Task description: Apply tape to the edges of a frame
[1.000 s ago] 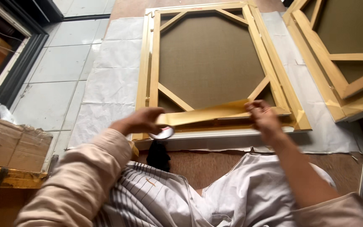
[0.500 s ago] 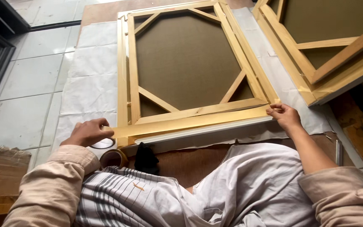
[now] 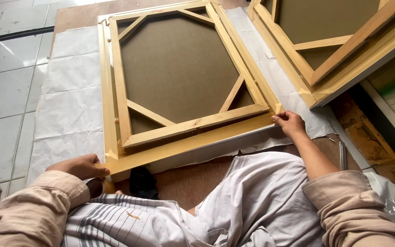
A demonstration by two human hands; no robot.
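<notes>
Between the two hands runs a long strip of tan tape (image 3: 188, 144), stretched along the near edge of a wooden canvas frame (image 3: 115, 91) that lies face down on white paper sheets (image 3: 69, 91). At the strip's near-left end the left hand (image 3: 81, 165) lies knuckles up, fingers curled together and thumb pressed down on the tape's end at the frame's corner; whether it pinches the tape or only pins it flat cannot be told. Just under that hand a small dark object (image 3: 143, 182) sits on the brown board (image 3: 184, 178), close to the striped cloth (image 3: 115, 222) over the person's lap. At the strip's far-right end the right hand (image 3: 290, 122) has its fingertips bunched on the tape, pressing it onto the frame's other near corner, palm turned down and wrist bent back toward the body. Beyond both hands the frame shows its back: brown canvas (image 3: 179, 68) inside pale stretcher bars, with short diagonal braces across each corner. Up and to the right of the right hand a second frame (image 3: 325, 55) of the same kind lies slanted, well apart from the fingers. Near the right forearm a thin metal rod (image 3: 342, 155) rests on the board. Grey floor tiles (image 3: 5, 91) spread out past the left hand.
</notes>
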